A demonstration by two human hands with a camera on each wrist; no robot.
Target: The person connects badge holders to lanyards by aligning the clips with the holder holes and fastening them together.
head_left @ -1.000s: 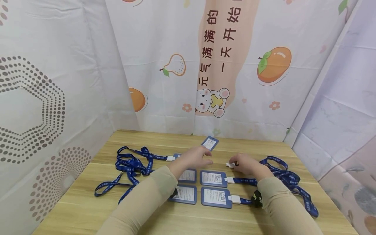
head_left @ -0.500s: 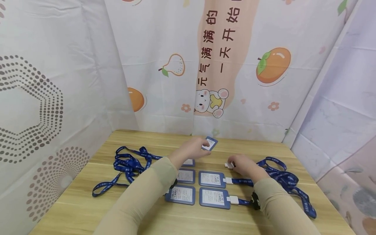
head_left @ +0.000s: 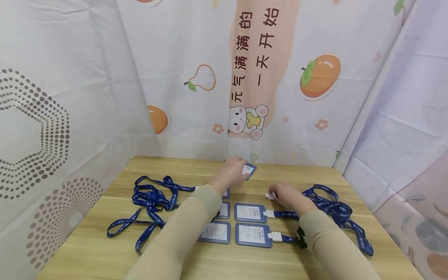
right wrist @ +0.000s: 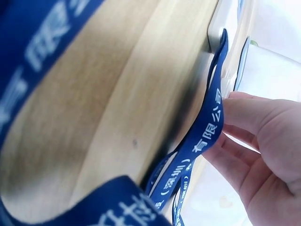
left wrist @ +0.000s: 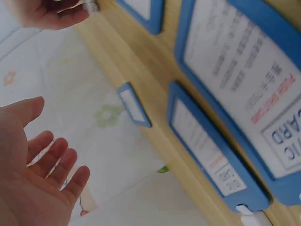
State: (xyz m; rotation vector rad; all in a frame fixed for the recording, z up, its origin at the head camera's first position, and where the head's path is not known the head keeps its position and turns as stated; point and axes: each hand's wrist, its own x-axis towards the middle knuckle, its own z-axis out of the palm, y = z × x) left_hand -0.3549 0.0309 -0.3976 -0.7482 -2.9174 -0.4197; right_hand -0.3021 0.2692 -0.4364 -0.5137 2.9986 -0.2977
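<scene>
My left hand [head_left: 229, 173] is at a loose blue card holder [head_left: 250, 169] near the back of the table, covering part of it in the head view. In the left wrist view its fingers are loosely spread with nothing between them, and the card holder [left wrist: 134, 104] lies beyond. My right hand [head_left: 287, 195] pinches the white clip [head_left: 269, 196] end of a blue lanyard. The right wrist view shows this lanyard [right wrist: 207, 127] running down from the fingertips; the clip is mostly hidden there.
Two card holders [head_left: 250, 213] clipped to lanyards lie stacked in a right column. Several more, such as one card holder [head_left: 217, 232], form a left column partly under my left sleeve. Tangled blue lanyards [head_left: 152, 198] lie at left, more lanyards [head_left: 337, 212] at right. A curtain [head_left: 196, 147] stands behind.
My left hand has moved back and up to the loose card holder, which it now overlaps. The right hand stays nearly in place with the clip; the view has shifted slightly.
</scene>
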